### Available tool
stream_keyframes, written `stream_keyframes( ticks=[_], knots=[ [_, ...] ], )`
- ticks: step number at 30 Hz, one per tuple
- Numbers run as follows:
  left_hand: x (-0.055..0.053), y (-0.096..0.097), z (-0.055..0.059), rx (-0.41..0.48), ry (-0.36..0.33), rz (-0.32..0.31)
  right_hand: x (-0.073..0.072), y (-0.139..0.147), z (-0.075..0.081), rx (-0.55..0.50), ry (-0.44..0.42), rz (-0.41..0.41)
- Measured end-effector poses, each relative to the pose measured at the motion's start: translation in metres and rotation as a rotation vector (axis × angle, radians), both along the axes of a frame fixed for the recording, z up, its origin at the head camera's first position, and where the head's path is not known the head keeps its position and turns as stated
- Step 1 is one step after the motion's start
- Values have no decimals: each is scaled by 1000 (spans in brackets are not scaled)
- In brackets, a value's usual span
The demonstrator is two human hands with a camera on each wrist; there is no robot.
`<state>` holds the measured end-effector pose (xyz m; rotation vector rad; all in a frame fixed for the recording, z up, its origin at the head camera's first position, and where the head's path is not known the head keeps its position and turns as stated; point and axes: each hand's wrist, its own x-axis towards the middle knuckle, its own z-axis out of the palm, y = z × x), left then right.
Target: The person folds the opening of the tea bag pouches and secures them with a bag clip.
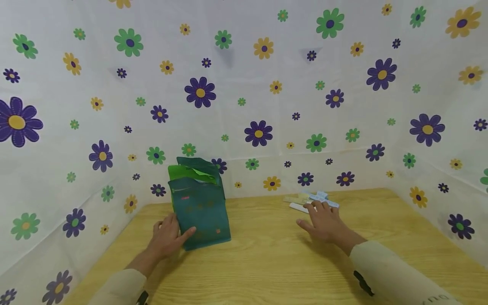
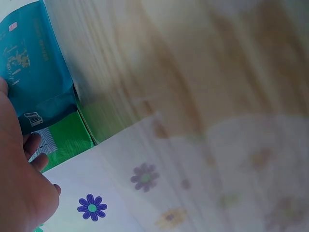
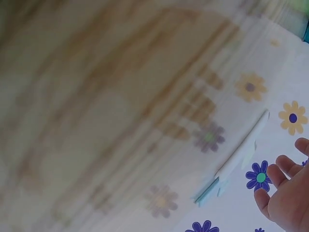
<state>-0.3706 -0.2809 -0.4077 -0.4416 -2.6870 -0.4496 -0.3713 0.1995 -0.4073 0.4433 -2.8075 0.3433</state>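
My left hand (image 1: 166,237) grips the left edge of an upright teal pouch (image 1: 202,212), thumb across its front and the other fingers at its side. Behind it stands a bright green pouch (image 1: 190,173), and another dark teal pouch (image 1: 198,162) shows at the back. In the left wrist view the front pouch (image 2: 36,67) bears printing and a barcode, with the green pouch (image 2: 65,140) behind. On the right, my right hand (image 1: 323,221) is spread, palm down, at the near side of several slim strip-like packets (image 1: 312,197), white, yellowish and light blue. Its fingers overlap them in the head view.
The wood-grain table (image 1: 259,262) reflects things on its glossy top. A white cloth with printed flowers (image 1: 244,63) hangs along the back and both sides, meeting the table just behind the pouches and packets.
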Motion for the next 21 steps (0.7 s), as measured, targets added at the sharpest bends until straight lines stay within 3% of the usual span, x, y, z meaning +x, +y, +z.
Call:
stream_keyframes(
  ticks=[8,21],
  knots=[
    [-4,6,-2,38,12,-42,0,-6,-1,-13,16,16],
    [-7,24,1,54,-104,-42,-2,-14,-2,-6,-5,30]
  ],
)
